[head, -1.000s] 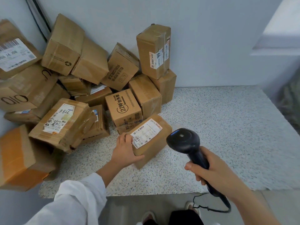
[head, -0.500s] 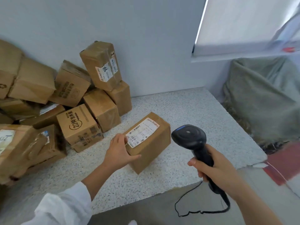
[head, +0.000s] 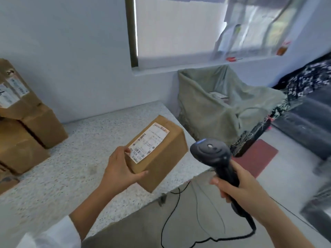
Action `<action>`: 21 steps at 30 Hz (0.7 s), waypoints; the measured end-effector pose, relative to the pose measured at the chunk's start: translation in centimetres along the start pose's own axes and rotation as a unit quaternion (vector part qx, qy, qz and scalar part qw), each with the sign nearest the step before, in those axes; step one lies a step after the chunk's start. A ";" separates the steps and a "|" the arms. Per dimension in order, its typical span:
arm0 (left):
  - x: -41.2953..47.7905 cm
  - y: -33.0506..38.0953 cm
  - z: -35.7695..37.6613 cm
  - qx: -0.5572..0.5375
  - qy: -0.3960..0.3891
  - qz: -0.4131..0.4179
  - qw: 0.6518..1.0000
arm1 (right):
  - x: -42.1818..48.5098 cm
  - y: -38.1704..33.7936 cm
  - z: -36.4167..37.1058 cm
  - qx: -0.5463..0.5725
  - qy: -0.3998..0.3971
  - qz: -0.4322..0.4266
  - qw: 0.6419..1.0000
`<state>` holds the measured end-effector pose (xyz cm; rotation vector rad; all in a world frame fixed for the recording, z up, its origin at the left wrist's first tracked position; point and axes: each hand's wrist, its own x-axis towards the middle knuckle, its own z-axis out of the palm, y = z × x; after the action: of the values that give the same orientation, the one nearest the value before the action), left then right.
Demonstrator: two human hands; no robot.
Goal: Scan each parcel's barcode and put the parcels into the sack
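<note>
1. The parcel [head: 162, 158] is matt brown cardboard with a smooth white paper label [head: 149, 141].
2. The scanner [head: 214, 156] is dark, slightly glossy plastic.
3. The sack [head: 215, 111] is coarse grey-green woven cloth.
4. The counter [head: 75, 163] is speckled stone, matt.

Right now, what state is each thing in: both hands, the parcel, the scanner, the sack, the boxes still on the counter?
left hand: gripping the parcel's near end
parcel: held, sealed, label facing up
right hand: closed around the scanner handle
scanner: held upright beside the parcel, cord hanging down
sack: mouth open, something already inside
other boxes: stacked at the counter's left, sealed
counter: bare around the held parcel
</note>
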<state>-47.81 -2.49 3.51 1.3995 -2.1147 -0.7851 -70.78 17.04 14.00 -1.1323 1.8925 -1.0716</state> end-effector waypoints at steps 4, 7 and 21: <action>1.4 4.8 3.0 -0.009 -0.037 0.031 0.999 | -1.3 1.9 -4.8 0.020 0.061 0.013 0.998; 3.0 8.1 3.9 -0.019 -0.058 0.065 0.996 | -1.3 3.2 -7.4 0.042 0.115 0.024 0.992; 16.0 22.2 5.6 -0.079 -0.023 0.155 0.985 | 10.1 5.5 -19.7 0.095 0.210 0.003 0.973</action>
<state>-71.81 -9.38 16.11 0.9493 -2.1807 -0.8423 -93.39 15.39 16.28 -0.8370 2.0484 -1.5486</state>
